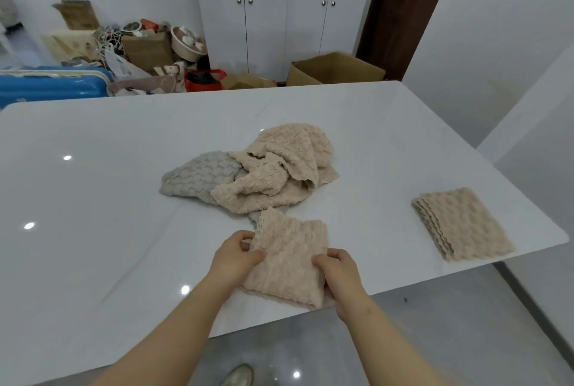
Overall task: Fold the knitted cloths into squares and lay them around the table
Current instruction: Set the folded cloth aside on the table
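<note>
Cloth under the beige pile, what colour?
Grey cloth, bobbly knit, sticking out left of the beige pile; head view.

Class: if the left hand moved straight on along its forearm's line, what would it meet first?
The left hand grips the part-folded beige knitted cloth, so that comes first. Beyond it, probably the crumpled heap of beige knitted cloth, though depth is unclear.

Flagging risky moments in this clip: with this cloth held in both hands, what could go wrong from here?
The cloth gripped by the left hand and right hand lies at the near edge of the table and could slip off. The folded cloth on the right also sits near an edge; a nudge might drop it.
</note>
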`<state>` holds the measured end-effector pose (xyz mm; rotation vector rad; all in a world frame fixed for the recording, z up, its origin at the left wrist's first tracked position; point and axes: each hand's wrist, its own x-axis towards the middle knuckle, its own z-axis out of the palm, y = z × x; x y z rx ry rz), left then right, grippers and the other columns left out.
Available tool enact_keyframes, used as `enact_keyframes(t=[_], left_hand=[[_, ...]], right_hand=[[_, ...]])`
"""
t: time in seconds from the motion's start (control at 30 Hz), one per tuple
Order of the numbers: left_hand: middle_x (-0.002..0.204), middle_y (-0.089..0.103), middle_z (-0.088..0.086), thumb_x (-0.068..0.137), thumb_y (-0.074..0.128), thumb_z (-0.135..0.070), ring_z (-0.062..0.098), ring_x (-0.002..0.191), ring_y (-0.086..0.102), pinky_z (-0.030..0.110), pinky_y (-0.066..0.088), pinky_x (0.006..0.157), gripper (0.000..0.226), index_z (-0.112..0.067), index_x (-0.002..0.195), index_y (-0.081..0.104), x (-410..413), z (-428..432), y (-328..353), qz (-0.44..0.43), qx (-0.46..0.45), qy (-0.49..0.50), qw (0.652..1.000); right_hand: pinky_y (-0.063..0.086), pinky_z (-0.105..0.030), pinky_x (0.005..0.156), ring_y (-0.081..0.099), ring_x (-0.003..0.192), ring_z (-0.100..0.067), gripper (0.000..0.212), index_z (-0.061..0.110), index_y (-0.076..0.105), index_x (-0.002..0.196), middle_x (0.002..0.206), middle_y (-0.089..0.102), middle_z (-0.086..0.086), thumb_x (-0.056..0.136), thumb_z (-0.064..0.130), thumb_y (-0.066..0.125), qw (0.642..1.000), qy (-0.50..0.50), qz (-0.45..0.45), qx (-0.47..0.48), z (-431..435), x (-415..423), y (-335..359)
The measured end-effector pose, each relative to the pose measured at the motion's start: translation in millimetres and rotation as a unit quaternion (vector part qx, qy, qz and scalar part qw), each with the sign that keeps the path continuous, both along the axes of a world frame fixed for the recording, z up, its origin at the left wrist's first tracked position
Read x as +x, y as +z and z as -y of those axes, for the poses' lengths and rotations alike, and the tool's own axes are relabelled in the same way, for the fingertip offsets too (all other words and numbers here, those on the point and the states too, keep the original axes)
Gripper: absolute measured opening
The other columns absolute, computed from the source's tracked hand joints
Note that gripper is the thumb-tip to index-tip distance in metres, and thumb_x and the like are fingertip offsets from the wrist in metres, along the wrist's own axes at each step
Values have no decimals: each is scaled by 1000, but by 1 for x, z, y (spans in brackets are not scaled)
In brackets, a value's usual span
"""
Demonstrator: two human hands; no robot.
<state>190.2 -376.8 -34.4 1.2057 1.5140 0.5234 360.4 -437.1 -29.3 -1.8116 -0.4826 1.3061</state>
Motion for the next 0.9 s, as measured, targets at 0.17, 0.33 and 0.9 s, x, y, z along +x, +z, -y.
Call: enact_keyframes(t=[0.17, 0.33, 0.9], left_hand=[[110, 52, -3, 84, 64, -24, 18, 105, 54, 26, 41, 81, 42, -22, 123, 49, -2, 8, 10, -51, 58, 56, 995], [110, 52, -4, 88, 59, -23, 14, 102, 53, 21, 38, 72, 34, -23, 121, 50, -8, 20, 23, -20, 88, 91, 992], [108, 58, -5, 92, 52, -26, 10, 97, 55, 13, 37, 65, 26, -29, 118, 49, -240, 64, 30, 5, 104, 194, 976]], right_hand=[[37, -21, 60, 48, 76, -4, 34, 12, 46, 118, 98, 51, 2, 85, 12, 55, 996, -8, 71, 50, -1, 1, 7], [41, -28, 78, 50, 87, -9, 30, 17, 48, 116, 112, 50, 0, 87, 13, 55, 991, 23, 93, 92, -4, -13, 26], [43, -25, 80, 54, 94, -14, 21, 20, 53, 107, 102, 56, 4, 87, 16, 57, 975, 191, 27, 113, -3, -275, 33]])
